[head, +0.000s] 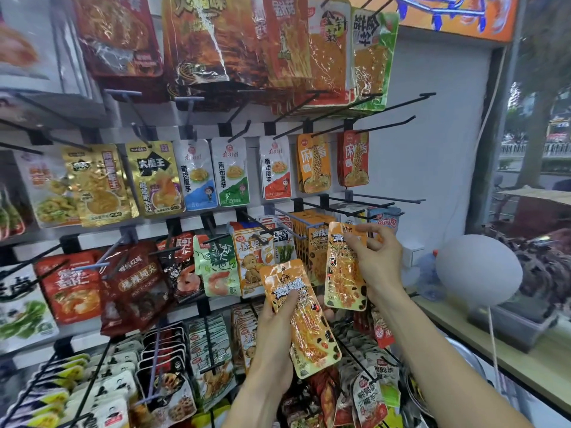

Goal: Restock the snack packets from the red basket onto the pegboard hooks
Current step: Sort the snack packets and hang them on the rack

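Note:
My right hand (375, 257) pinches the top of one orange snack packet (346, 273) and holds it upright beside a row of matching orange packets (312, 242) hanging on a hook (290, 228). Lower and to the left, my left hand (275, 332) grips a small stack of the same orange packets (304, 322), tilted, with the thumb across the front. The pegboard (432, 149) fills the view, its hooks loaded with many snack packets. The red basket is not in view.
Bare black hooks (398, 103) stick out at the upper right, and more bare hooks (389, 200) sit above the orange row. A white balloon (479, 270) stands on a counter (509, 344) at the right. Packed rows of packets hang below my hands.

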A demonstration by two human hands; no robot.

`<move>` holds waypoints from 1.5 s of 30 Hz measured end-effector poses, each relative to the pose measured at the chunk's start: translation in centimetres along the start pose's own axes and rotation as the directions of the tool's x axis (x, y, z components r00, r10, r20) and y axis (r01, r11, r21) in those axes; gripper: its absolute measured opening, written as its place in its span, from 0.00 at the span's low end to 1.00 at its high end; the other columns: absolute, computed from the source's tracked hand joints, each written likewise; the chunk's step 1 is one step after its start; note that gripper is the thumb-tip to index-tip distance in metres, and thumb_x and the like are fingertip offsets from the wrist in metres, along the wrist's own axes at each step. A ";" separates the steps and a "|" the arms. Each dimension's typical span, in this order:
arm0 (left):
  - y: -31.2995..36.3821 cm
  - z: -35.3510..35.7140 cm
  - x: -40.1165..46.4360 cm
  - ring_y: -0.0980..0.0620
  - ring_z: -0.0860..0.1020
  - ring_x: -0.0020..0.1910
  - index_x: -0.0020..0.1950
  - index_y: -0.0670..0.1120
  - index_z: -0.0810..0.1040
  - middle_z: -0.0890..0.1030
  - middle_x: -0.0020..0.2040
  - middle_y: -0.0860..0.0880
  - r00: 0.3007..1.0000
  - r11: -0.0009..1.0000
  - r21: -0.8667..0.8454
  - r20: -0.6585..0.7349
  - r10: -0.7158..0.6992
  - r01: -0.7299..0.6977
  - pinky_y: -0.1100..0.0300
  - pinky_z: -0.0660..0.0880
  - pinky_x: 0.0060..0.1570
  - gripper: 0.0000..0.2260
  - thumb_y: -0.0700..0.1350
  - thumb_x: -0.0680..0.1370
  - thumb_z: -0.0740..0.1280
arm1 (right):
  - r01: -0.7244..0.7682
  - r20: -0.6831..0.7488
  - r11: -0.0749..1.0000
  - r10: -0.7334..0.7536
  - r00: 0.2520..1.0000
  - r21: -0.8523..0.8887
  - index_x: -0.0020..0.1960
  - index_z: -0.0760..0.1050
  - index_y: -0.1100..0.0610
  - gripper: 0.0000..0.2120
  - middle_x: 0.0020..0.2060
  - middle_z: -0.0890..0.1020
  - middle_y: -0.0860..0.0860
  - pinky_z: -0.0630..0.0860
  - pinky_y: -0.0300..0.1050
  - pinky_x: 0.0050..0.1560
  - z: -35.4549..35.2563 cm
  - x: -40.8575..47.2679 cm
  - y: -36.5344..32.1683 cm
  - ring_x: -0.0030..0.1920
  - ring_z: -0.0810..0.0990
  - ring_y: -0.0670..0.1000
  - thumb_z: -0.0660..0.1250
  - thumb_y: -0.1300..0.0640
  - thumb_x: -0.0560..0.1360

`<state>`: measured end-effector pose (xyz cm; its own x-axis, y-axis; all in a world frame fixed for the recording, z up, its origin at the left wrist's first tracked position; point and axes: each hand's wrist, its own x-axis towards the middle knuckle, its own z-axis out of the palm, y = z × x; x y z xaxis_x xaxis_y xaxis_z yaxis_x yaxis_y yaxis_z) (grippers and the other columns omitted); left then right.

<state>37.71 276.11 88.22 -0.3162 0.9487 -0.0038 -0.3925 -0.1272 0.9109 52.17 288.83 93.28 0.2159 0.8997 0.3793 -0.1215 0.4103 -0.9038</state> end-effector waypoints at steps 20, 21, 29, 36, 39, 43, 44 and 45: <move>-1.2 -1.1 1.4 0.38 0.75 0.74 0.84 0.62 0.49 0.77 0.75 0.43 0.997 0.997 -0.006 -0.011 -0.075 0.075 0.31 0.67 0.74 0.66 0.70 0.56 0.85 | 0.033 -0.003 0.940 -0.036 0.999 -0.341 0.53 0.85 0.50 0.10 0.53 0.86 0.50 0.79 0.51 0.60 4.7 3.8 0.9 0.56 0.83 0.53 0.79 0.55 0.73; -1.3 -1.2 1.6 0.38 0.75 0.73 0.84 0.61 0.48 0.77 0.75 0.43 0.998 0.998 -0.005 -0.008 -0.060 0.060 0.32 0.68 0.74 0.67 0.70 0.55 0.85 | 0.030 0.010 0.937 -0.028 1.000 -0.347 0.56 0.85 0.51 0.12 0.53 0.86 0.50 0.79 0.50 0.60 4.2 3.2 0.9 0.56 0.83 0.53 0.79 0.54 0.73; -1.1 0.5 1.1 0.45 0.73 0.75 0.84 0.49 0.59 0.72 0.78 0.45 0.999 0.999 0.027 0.019 0.039 -0.039 0.45 0.66 0.77 0.53 0.55 0.66 0.85 | -0.111 0.229 0.970 0.161 0.960 -0.217 0.56 0.78 0.51 0.20 0.48 0.85 0.47 0.79 0.40 0.43 0.3 -6.2 -1.1 0.46 0.85 0.46 0.81 0.46 0.70; -1.0 2.3 0.3 0.63 0.82 0.44 0.54 0.60 0.73 0.85 0.46 0.60 0.997 0.999 -0.047 0.068 0.025 -0.022 0.59 0.77 0.56 0.13 0.50 0.78 0.76 | -0.185 0.181 0.974 0.206 0.962 -0.128 0.54 0.83 0.53 0.17 0.47 0.88 0.51 0.84 0.51 0.50 -0.7 -5.6 0.7 0.49 0.87 0.52 0.83 0.56 0.68; -0.3 2.5 -0.1 0.58 0.82 0.63 0.67 0.59 0.74 0.85 0.64 0.56 0.998 0.999 -0.035 0.063 -0.006 0.008 0.47 0.75 0.69 0.24 0.58 0.75 0.78 | -0.151 0.112 0.986 0.158 0.981 -0.073 0.52 0.83 0.49 0.14 0.45 0.88 0.50 0.85 0.54 0.48 -0.8 -4.8 1.0 0.48 0.88 0.54 0.82 0.57 0.70; -0.2 2.4 0.2 0.47 0.61 0.82 0.86 0.53 0.54 0.63 0.84 0.51 1.000 0.998 -0.063 0.003 0.021 -0.021 0.42 0.55 0.80 0.41 0.55 0.79 0.74 | -0.060 -0.015 0.998 0.059 0.998 -0.032 0.53 0.74 0.40 0.21 0.54 0.85 0.54 0.83 0.60 0.54 -0.5 -3.0 0.1 0.50 0.85 0.52 0.83 0.51 0.69; 0.0 2.4 0.0 0.47 0.60 0.83 0.86 0.52 0.51 0.62 0.84 0.51 0.999 0.997 -0.070 0.009 0.031 -0.030 0.43 0.55 0.80 0.42 0.54 0.80 0.73 | -0.033 -0.030 0.999 0.032 0.999 -0.025 0.52 0.72 0.40 0.21 0.52 0.85 0.55 0.83 0.62 0.53 -0.3 -2.5 -0.1 0.47 0.86 0.54 0.83 0.49 0.68; 0.1 2.2 0.1 0.47 0.60 0.83 0.86 0.52 0.50 0.61 0.84 0.50 0.999 0.997 -0.062 0.006 0.042 -0.042 0.43 0.55 0.80 0.43 0.54 0.80 0.73 | -0.022 -0.047 0.999 0.021 0.999 -0.028 0.50 0.71 0.39 0.22 0.49 0.86 0.55 0.83 0.65 0.51 -0.2 -1.9 -0.1 0.45 0.87 0.57 0.82 0.47 0.67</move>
<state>39.60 276.80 89.20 -0.3274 0.9442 0.0369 -0.4315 -0.1841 0.8831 51.98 287.07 92.66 0.2585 0.9002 0.3504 -0.0996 0.3856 -0.9172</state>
